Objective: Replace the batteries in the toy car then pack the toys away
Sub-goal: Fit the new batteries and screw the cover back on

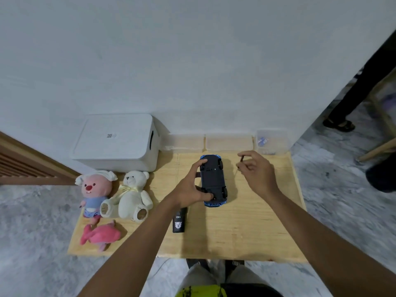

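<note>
Stands at a wooden bench (pixel 257 232) set against a white wall. Grips the blue toy car (pixel 213 181) with the left hand (pixel 191 188): fingers curled over the far left wheel, thumb pressed on the near end of the dark underside. Upside down at mid-bench, on its roof, wheels up, lengthwise away from the body.

Holds the right hand (pixel 258 172) in the air just right of the car, not touching it. Pinches a slim dark tool (pixel 240 160) between the fingertips; too small and blurred to name for certain, possibly a small screwdriver.

Beside the left forearm, flat on the bench: a black pack (pixel 179 222) with a white emblem, its far end hidden under the wrist.

Along the left edge, three soft toys: a pink-faced plush (pixel 94 189) in a white cap and a white teddy bear (pixel 132 194), sitting side by side and touching; a pink plush (pixel 100 234) lying nearer the front edge.

At the rear left corner: a white box (pixel 115 142), lid closed, dark handle slot on its side, small label on top.

Right of it, in a row along the wall: three clear tubs (pixel 229 142). In the rightmost tub (pixel 278 138), small blue pieces (pixel 262 141), too blurred to identify.

Far right, on the grey floor: another person's dark leg (pixel 353 93) and sandal.
</note>
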Available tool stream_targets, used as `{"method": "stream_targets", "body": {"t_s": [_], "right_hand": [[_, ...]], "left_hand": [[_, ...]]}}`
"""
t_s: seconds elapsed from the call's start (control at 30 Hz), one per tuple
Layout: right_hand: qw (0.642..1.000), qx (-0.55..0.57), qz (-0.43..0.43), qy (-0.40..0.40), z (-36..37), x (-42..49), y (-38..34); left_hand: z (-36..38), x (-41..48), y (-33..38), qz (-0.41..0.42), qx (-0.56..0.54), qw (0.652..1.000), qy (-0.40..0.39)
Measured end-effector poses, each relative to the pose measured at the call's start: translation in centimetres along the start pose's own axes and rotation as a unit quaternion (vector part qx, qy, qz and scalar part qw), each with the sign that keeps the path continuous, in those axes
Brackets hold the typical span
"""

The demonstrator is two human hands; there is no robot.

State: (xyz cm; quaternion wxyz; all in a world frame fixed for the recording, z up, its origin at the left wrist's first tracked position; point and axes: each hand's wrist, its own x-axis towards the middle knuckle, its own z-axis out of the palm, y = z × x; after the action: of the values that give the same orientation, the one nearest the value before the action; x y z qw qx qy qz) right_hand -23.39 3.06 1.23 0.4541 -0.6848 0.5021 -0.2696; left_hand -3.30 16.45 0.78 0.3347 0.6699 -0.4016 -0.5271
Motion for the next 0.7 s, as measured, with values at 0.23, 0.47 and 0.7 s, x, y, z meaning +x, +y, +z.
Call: {"method": "stream_targets", "body": {"t_s": [0.23,0.47,0.7], "right_hand": [[0.994,0.044,-0.098,-0.023,1.3,0.1,-6.0],[0.992,0.036,-0.119,-0.001,2.1,-0.3,-6.5],[0.992,0.031,-0.125,0.004,2.4,-0.5,-6.7]], "left_hand": [[-1.1,0.0,2.0,0.037,0.02,0.999,-0.013],[-2.0,-0.4,2.2,0.055,0.028,0.998,-0.006],[-2.1,-0.6,2.0,0.057,0.019,0.998,-0.01]]}}
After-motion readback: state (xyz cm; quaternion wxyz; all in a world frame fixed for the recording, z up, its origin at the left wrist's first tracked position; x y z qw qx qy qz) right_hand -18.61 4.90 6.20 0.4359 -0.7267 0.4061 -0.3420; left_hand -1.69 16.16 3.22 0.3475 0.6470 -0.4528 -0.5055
